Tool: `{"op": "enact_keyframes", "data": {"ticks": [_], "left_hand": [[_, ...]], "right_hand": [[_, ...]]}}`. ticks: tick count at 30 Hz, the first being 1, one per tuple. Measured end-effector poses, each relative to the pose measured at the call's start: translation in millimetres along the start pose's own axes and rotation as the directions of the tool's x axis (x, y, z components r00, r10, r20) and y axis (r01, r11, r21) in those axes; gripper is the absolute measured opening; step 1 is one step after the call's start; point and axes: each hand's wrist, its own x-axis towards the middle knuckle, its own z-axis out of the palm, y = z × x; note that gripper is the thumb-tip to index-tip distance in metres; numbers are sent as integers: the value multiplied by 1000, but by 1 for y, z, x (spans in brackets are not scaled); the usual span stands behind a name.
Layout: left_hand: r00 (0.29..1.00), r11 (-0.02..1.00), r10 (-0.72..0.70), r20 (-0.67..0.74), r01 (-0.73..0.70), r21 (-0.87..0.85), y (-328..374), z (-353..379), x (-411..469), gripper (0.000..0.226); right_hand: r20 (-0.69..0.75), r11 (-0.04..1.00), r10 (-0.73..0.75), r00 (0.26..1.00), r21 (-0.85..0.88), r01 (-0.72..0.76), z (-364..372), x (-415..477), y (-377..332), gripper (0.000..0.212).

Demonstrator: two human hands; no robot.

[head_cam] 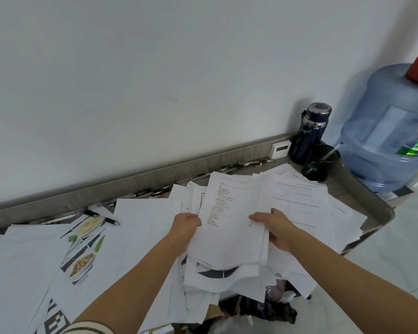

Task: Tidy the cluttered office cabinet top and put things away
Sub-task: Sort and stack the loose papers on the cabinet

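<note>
We see a grey wood-grain cabinet top nearly buried in papers — white sheets and food-photo pages. Pens line its back edge; at the right corner stand a dark blue flask, a black pen cup and a small white device.

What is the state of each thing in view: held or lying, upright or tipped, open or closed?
left hand, grips the paper stack's left edge
right hand, grips its right edge
paper stack, held between both hands, edges uneven
loose sheets, lying scattered on the cabinet top
black pen, lying flat
flask, upright, lid on
pen cup, upright
water jug, upright
</note>
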Motion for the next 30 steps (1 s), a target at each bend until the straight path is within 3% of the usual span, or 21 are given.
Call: {"op": "enact_keyframes", "data": {"ticks": [1,3,6,10,14,18,22,26,30], "left_hand": [[999,997,-32,23,33,-66,0,0,-2,14],[997,984,-59,56,67,-165,-2,-3,0,41],[990,961,-55,131,88,-261,-4,-8,0,55],[950,954,92,299,2,-300,13,-16,-6,38],[899,896,320,301,-183,-404,53,-20,-15,49],[807,839,510,297,-391,-378,74,-23,-24,50],[833,866,486,265,-419,-271,63,-18,-23,56],[848,878,478,229,-449,-169,54,-6,-21,41],[869,873,478,130,-453,-181,67,-7,-17,32]], "right_hand": [[14,1000,22,1000,-8,-22,0,-2,1,47],[23,988,52,998,-147,-48,-1,-7,2,41],[-17,938,-33,999,-346,25,-5,-11,-7,42],[58,944,-226,972,-235,233,-10,-26,-44,30],[207,909,-354,912,-152,388,-11,-43,-81,30],[289,857,-449,846,-128,499,-7,-47,-97,38],[346,847,-386,855,-235,477,-7,-47,-92,44],[380,853,-225,897,-367,370,-14,-39,-79,46],[352,847,-136,926,-443,292,-48,-22,-84,43]]}}
